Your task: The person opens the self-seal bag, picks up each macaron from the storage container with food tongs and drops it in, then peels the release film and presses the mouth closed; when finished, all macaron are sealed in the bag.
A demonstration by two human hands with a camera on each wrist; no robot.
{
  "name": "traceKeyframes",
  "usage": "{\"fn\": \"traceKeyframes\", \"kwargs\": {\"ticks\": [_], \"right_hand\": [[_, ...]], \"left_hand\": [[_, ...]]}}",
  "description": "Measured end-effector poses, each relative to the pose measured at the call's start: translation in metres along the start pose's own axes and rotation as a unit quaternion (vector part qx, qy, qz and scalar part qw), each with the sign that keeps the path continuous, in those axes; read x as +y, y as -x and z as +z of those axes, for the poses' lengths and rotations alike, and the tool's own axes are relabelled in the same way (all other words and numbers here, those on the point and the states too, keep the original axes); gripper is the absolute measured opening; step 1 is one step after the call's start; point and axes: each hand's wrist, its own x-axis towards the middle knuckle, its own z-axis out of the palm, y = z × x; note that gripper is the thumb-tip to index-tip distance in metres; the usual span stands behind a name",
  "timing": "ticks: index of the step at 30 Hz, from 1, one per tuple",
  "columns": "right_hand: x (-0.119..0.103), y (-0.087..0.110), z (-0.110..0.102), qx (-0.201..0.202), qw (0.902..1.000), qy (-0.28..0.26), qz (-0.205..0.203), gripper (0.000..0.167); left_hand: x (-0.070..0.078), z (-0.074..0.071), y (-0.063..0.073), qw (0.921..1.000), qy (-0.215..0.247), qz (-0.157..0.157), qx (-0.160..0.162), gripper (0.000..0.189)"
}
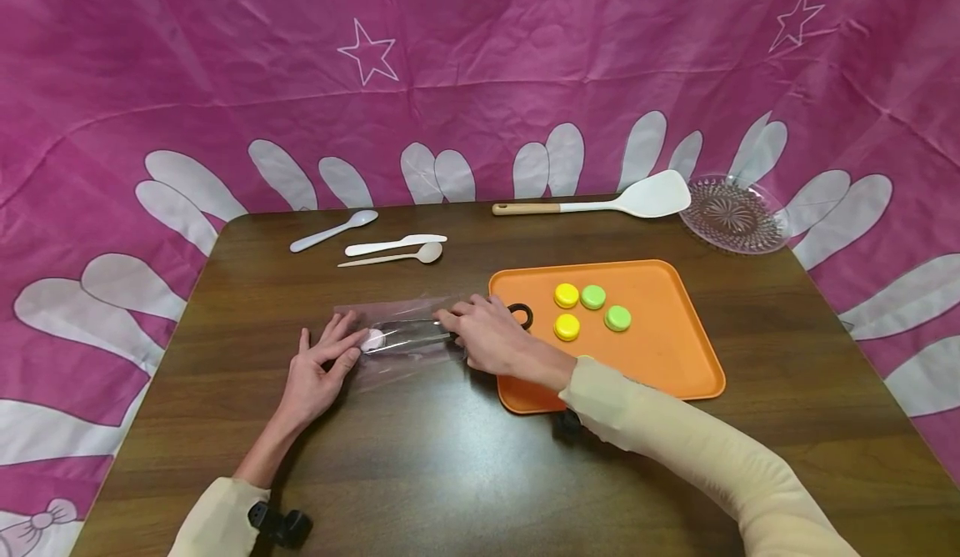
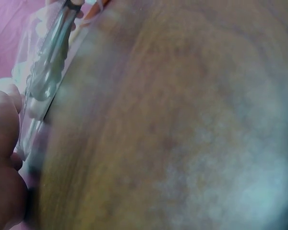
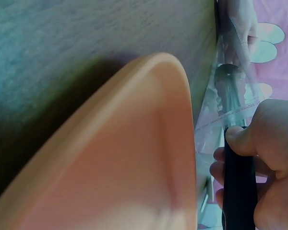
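Note:
My right hand (image 1: 491, 336) grips a pair of metal tongs (image 1: 416, 336) by the black handle (image 3: 240, 179), which has a loop at its end. The metal arms of the tongs lie inside a clear plastic bag (image 1: 386, 369). At their tip, inside the bag, sits a pale pink macaron (image 1: 372, 340). My left hand (image 1: 318, 369) pinches the closed left end of the bag, close to that macaron. On the orange tray (image 1: 667, 357), partly under my right forearm, lie yellow macarons (image 1: 567, 327) and green macarons (image 1: 618, 318).
Toward the back left lie a white spoon (image 1: 330, 232), a white knife (image 1: 393, 244) and a beige spoon (image 1: 401, 255). A white spatula (image 1: 648, 196) with a wooden handle lies along the back edge, beside a clear glass plate (image 1: 723, 240). Behind the table hangs a pink curtain (image 1: 480, 57).

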Motion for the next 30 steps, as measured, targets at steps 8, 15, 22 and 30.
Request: {"fn": "traceKeyframes", "kwargs": {"ticks": [8,15,22,30], "right_hand": [[-0.009,-0.007,0.001,0.012,0.9995,0.028,0.008,0.043],[-0.010,-0.009,0.003,0.010,0.9989,0.041,0.018,0.043],[-0.004,-0.004,0.000,-0.008,0.9996,0.020,0.017,0.048],[0.005,0.023,-0.013,-0.024,0.9991,-0.001,0.035,0.057]], "left_hand": [[0.001,-0.001,-0.001,0.9999,0.007,0.009,0.007,0.034],[0.003,0.000,-0.002,0.9998,0.011,0.010,0.014,0.035],[0.002,0.002,-0.001,0.9995,0.013,0.005,0.029,0.034],[0.010,0.004,-0.002,0.9983,0.023,-0.002,0.054,0.030]]}}
